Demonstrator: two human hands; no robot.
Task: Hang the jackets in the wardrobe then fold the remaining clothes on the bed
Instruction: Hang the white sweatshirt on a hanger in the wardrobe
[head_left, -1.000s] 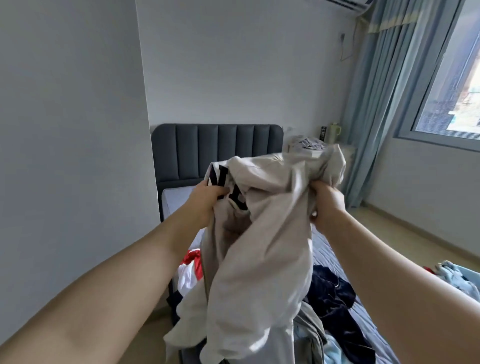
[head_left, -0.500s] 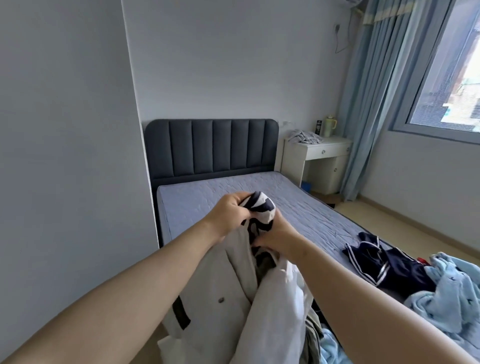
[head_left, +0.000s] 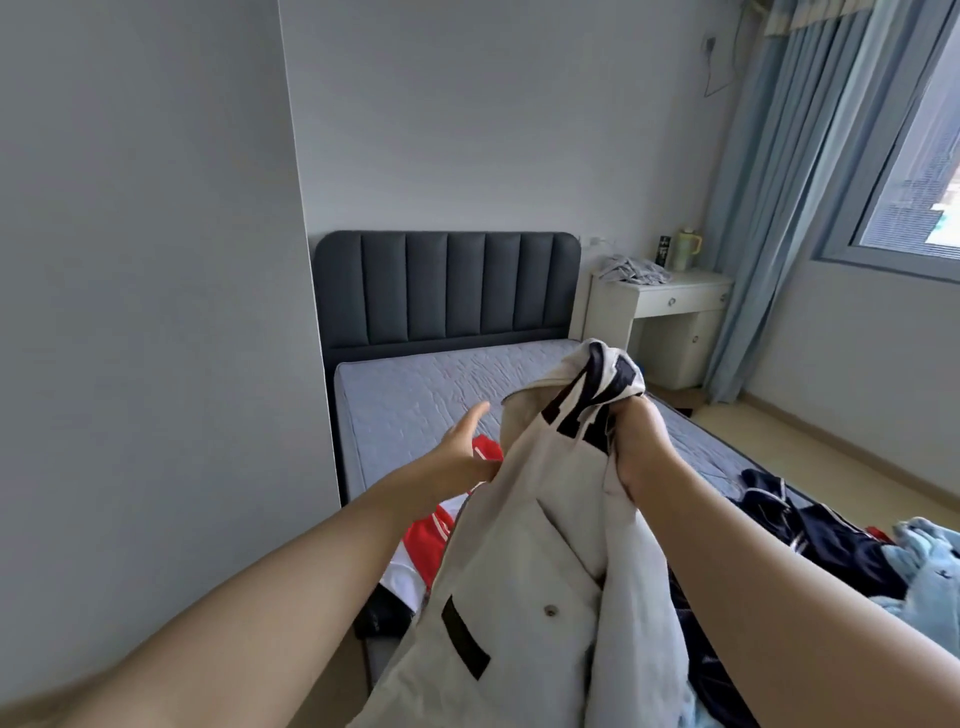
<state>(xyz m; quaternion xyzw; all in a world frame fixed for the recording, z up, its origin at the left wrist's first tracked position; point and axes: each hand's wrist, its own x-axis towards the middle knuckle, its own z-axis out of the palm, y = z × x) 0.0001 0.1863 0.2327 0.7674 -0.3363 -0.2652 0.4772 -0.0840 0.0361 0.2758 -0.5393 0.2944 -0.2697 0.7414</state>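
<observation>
Jacket of cream cloth with black lettering and a snap button (head_left: 524, 571) hangs in the lower centre of the frame, held up over the near end of the bed. Its bunched top is clutched in the right hand (head_left: 636, 447), whose fingers curl tightly into the cloth. The left hand (head_left: 462, 452) sits just left of the jacket's edge with its fingers straight and spread, holding nothing; whether it touches the cloth I cannot tell. Under it lies a red and white garment (head_left: 431, 530) on the grey quilted mattress (head_left: 415, 395). At lower right lie a navy garment with white stripes (head_left: 831, 535) and a light blue fleecy garment (head_left: 930, 566). Behind stands a dark grey padded headboard (head_left: 447, 288), and right of it a white bedside table (head_left: 670, 306) carrying a crumpled grey cloth (head_left: 631, 270) and a pale green jug (head_left: 688, 249). Blue curtains (head_left: 769, 182) hang beside the window (head_left: 914, 156) at upper right.
</observation>
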